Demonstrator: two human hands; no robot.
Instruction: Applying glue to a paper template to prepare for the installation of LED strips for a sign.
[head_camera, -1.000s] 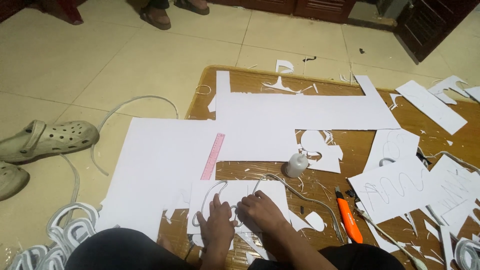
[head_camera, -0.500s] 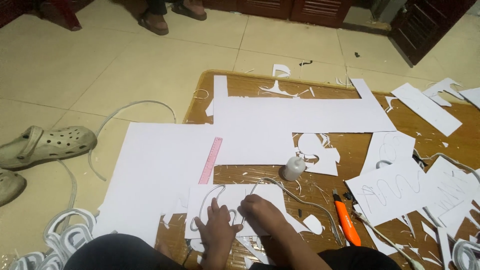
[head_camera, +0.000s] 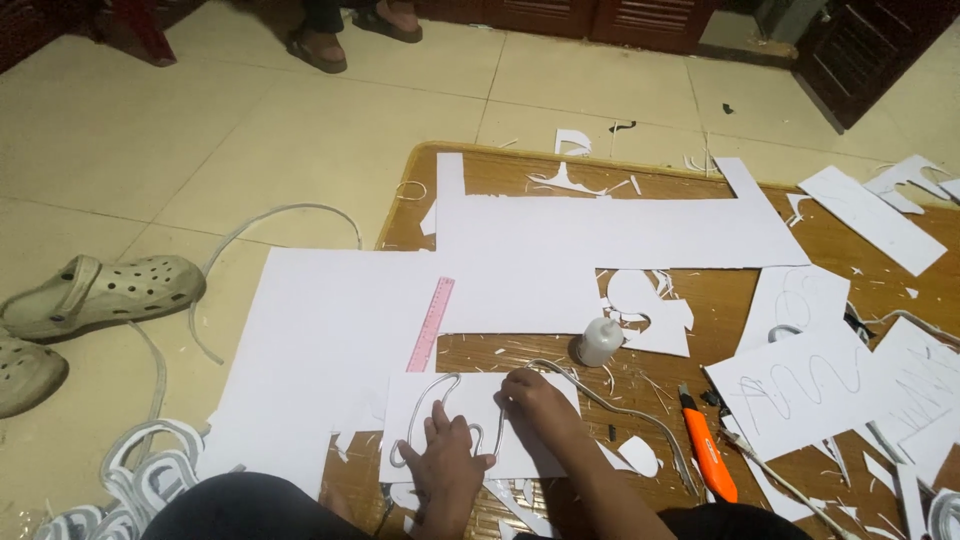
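Seen from above, a low wooden counter (head_camera: 520, 180) on a tiled floor, littered with white sheets and offcuts. Landmark: the small white card (head_camera: 470, 425) at the near edge of the counter.

On the card, a clear flexible tube (head_camera: 440, 415) bent into loops, tracing a curved shape. Left hand (head_camera: 447, 465) flat on the near part of the card, fingers spread, pressing down beside and partly over the looped tube. Right hand (head_camera: 530, 395) on the far right corner of the card, fingers curled and pressed together onto the tube where it leaves the card; whether pinching or merely pressing, cannot tell. Beyond that corner, the tube trailing right and toward the near edge across the bare wood.

Just left of the card's far edge, a pink ruler (head_camera: 431, 322) lying at a slant on a large white sheet (head_camera: 320, 340). Right of the card and a little farther off, a small white bottle (head_camera: 600, 341) upright. Farther right, near the tube's trailing end, an orange utility knife (head_camera: 708, 455). Past the knife, more sheets with pencilled wavy outlines (head_camera: 800, 385).

Well left of the card, off the counter, pale clogs (head_camera: 100, 295) on the floor, with coils of white tubing (head_camera: 140, 470) near them.
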